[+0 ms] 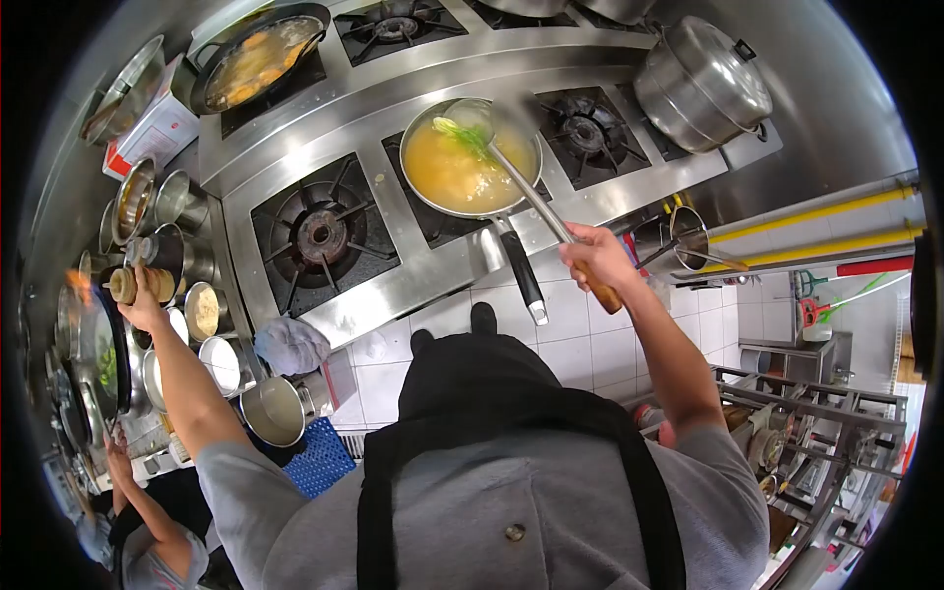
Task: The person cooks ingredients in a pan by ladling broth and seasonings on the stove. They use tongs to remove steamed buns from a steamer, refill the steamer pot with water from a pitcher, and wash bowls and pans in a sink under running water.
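My right hand (602,258) is closed round the wooden handle of a steel ladle (531,192), whose head reaches over a frying pan (408,187). Yellowish broth (457,177) fills the pan, and a leafy green vegetable (465,135) lies by the ladle's head. The pan's black handle (521,270) points toward me, apart from my hand. Out to the left, my left hand (146,303) is wrapped round a small jar (123,285) with tan contents, above a cluster of metal containers. Its label and opening cannot be made out.
Left of the pan is a burner (322,231); another burner (585,128) is to its right. A wok of frying food (261,64) sits at the back left, a large steel pot (703,84) at the back right. A co-worker's arm (147,501) shows at lower left, near a flaming wok (103,344).
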The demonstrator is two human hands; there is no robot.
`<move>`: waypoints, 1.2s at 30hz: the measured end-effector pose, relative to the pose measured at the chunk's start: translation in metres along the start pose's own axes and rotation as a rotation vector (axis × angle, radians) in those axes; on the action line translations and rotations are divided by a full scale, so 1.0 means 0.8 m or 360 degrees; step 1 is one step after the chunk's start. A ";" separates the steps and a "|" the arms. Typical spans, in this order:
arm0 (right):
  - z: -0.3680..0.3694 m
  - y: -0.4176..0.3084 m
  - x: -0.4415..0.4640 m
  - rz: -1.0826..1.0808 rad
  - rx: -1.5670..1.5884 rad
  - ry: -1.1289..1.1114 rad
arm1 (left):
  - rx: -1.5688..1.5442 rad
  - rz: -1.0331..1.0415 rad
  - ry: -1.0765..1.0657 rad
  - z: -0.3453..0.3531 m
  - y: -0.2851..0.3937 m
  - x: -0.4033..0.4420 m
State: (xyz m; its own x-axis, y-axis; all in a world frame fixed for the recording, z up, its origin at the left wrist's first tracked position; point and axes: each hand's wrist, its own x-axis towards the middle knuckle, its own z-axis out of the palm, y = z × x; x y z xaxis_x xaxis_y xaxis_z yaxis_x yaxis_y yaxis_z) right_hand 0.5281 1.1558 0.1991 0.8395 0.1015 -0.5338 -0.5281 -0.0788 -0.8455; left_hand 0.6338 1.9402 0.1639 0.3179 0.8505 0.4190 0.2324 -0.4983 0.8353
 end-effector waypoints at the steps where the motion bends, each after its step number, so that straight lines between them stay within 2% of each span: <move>1: -0.004 -0.007 -0.001 0.0067 0.0289 -0.0069 | 0.0040 -0.0037 0.0033 0.000 -0.002 -0.002; 2: -0.010 -0.009 -0.001 0.0108 0.0440 -0.0113 | 0.0078 -0.0074 0.0065 0.000 -0.002 -0.003; 6: -0.004 -0.024 -0.022 0.0139 0.0495 -0.0052 | 0.0175 -0.0087 0.0144 0.001 0.016 -0.015; 8: 0.000 -0.028 -0.035 0.0051 0.0203 0.0000 | 0.0067 0.0232 0.0321 0.001 0.030 -0.015; 9: 0.000 -0.029 -0.039 0.0054 0.0206 0.0004 | 0.0067 0.0234 0.0315 -0.001 0.042 -0.015; 11: -0.001 -0.030 -0.048 -0.0055 -0.0094 0.0085 | 0.0013 0.0405 0.0335 -0.010 0.085 -0.022; 13: -0.003 -0.033 -0.057 -0.0061 -0.0213 0.0147 | 0.0132 0.0462 0.0331 -0.028 0.161 -0.062; 15: -0.003 -0.030 -0.067 -0.0062 -0.0334 0.0212 | -0.0384 0.0591 0.0122 -0.032 0.201 -0.083; 17: -0.002 -0.026 -0.076 -0.0120 -0.0759 0.0416 | -0.0735 0.0576 -0.0048 -0.031 0.230 -0.102; 18: 0.000 -0.024 -0.082 -0.0118 -0.0754 0.0416 | -0.0723 0.0670 -0.0222 -0.028 0.237 -0.101; 20: 0.004 -0.021 -0.096 -0.0460 -0.1360 0.0602 | -0.0787 0.0899 -0.0539 -0.021 0.274 -0.122; 21: 0.005 -0.016 -0.099 -0.0459 -0.1354 0.0604 | -0.0718 0.0934 -0.0587 -0.015 0.289 -0.147; 23: 0.007 -0.003 -0.105 -0.0719 -0.1582 0.0739 | -0.0815 0.0694 -0.1149 0.024 0.286 -0.170; 24: 0.010 0.000 -0.110 -0.0718 -0.1576 0.0742 | -0.0617 0.0736 -0.1089 0.019 0.329 -0.224; 25: 0.016 0.003 -0.113 -0.0552 -0.1159 0.0651 | -0.0771 0.0521 -0.1357 0.033 0.340 -0.258; 26: 0.022 0.007 -0.117 -0.0386 -0.0741 0.0555 | -0.0814 0.0438 -0.1689 0.045 0.352 -0.289; 27: 0.030 0.006 -0.122 -0.0386 -0.0733 0.0558 | -0.0773 0.0265 -0.2049 0.068 0.347 -0.313; 29: 0.045 0.000 -0.132 -0.0257 0.0084 0.0282 | -0.0580 0.0135 -0.2376 0.070 0.382 -0.388; 30: 0.047 0.012 -0.130 -0.0278 0.0202 0.0230 | -0.0588 0.0083 -0.2657 0.098 0.369 -0.413; 32: 0.054 0.013 -0.132 -0.0250 0.0247 0.0216 | -0.0296 0.0146 -0.2764 0.104 0.380 -0.458; 33: 0.056 0.015 -0.134 -0.0214 0.0280 0.0198 | -0.0125 0.0349 -0.2768 0.128 0.366 -0.474; 36: 0.054 0.022 -0.136 -0.0223 0.0288 0.0144 | -0.0011 0.0411 -0.2768 0.153 0.366 -0.501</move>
State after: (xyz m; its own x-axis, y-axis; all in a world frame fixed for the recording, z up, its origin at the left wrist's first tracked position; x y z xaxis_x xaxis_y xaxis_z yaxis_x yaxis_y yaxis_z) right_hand 0.4224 1.1863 0.2418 0.9100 0.0091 -0.4146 -0.4130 0.1096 -0.9041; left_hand 0.6868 1.4329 0.1973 0.8681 -0.3959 -0.2994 0.0199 -0.5749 0.8180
